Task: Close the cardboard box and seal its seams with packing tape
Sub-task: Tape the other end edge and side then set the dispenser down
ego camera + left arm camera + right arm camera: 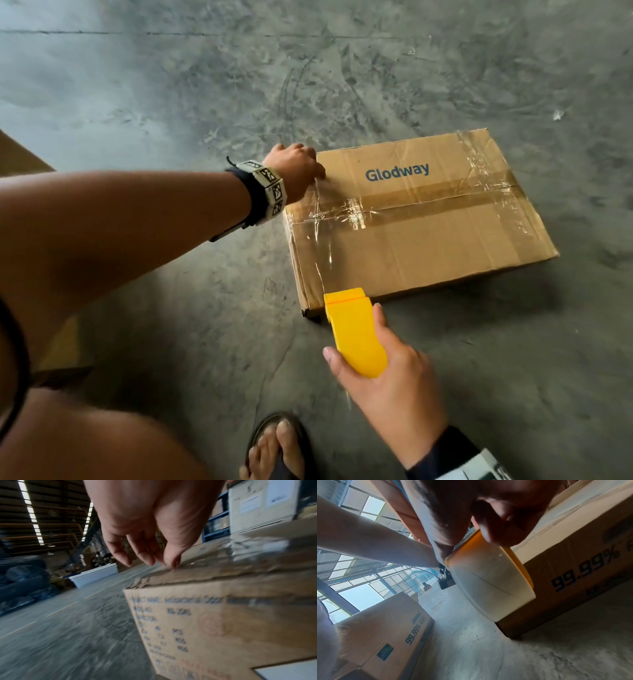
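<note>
A flat cardboard box (428, 240) printed "Glodway" lies closed on the concrete floor, with tape over its middle seam and right end. A clear tape strip (322, 246) runs along its left end, from the far corner to the near edge. My left hand (298, 168) is at the far left corner; its thumb (173, 559) touches the box top (223, 563) while the fingers hang relaxed past the edge. My right hand (387, 387) grips a yellow tape dispenser (356, 332) at the near left corner. The white tape roll (488, 581) sits against the box side (573, 588).
A second cardboard box (385, 628) stands on the floor to my left, its corner showing at the head view's left edge (20, 157). My foot in a sandal (277, 448) is just below the dispenser. Bare concrete floor (308, 68) surrounds the box.
</note>
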